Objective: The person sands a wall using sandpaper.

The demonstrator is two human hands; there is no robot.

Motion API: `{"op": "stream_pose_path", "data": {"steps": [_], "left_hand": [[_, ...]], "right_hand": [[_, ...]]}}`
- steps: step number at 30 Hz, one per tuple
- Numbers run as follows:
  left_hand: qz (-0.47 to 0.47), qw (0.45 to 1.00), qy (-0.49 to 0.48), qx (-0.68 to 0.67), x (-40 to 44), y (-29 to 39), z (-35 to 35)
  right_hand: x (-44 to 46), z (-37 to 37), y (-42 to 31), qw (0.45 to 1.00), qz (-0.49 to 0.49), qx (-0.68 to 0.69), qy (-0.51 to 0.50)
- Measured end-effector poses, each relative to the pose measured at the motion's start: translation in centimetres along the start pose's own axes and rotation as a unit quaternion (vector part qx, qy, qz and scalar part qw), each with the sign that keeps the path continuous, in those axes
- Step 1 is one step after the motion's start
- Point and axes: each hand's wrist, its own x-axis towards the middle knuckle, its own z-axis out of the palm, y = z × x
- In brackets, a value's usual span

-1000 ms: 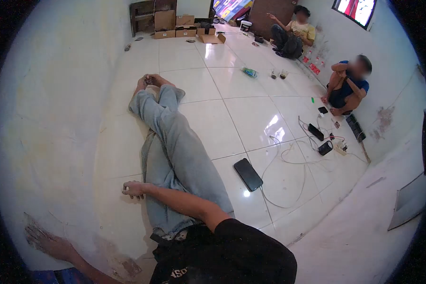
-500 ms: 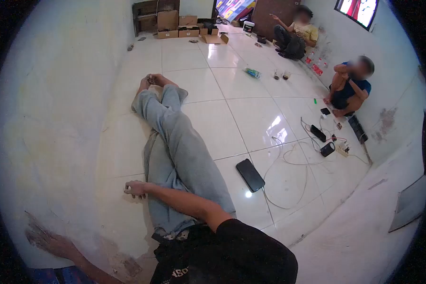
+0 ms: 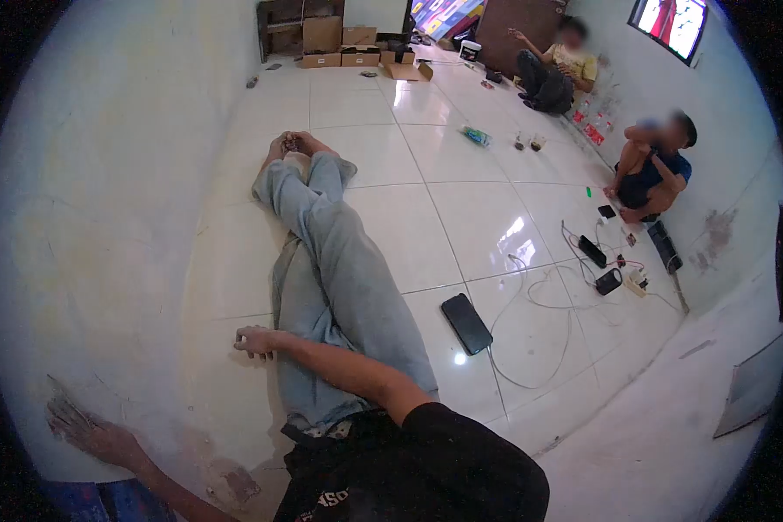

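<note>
Looks like a resting step. Left hand (image 3: 96, 435) at wall (image 3: 122, 217), fingers wide, nothing visible held. Right hand (image 3: 255, 342) left of jeans (image 3: 357, 278), fingers loosely curled, can't tell if holding. 1 phone (image 3: 467, 324) on floor (image 3: 383, 217), right of jeans; any pickup would need right hand brought across.

Lighting is bright; white glare streaks the tiled floor (image 3: 483, 217) toward its far and right edges; fisheye distortion curves the view, corners blackened.
</note>
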Motion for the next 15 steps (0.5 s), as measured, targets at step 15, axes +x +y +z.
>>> {"op": "stream_pose_path", "data": {"steps": [15], "left_hand": [[-0.011,1.0,-0.018,0.002,0.1,0.0,0.2]], "right_hand": [[1.2,0.3,1.3,1.0,-0.006,0.009,-0.002]]}}
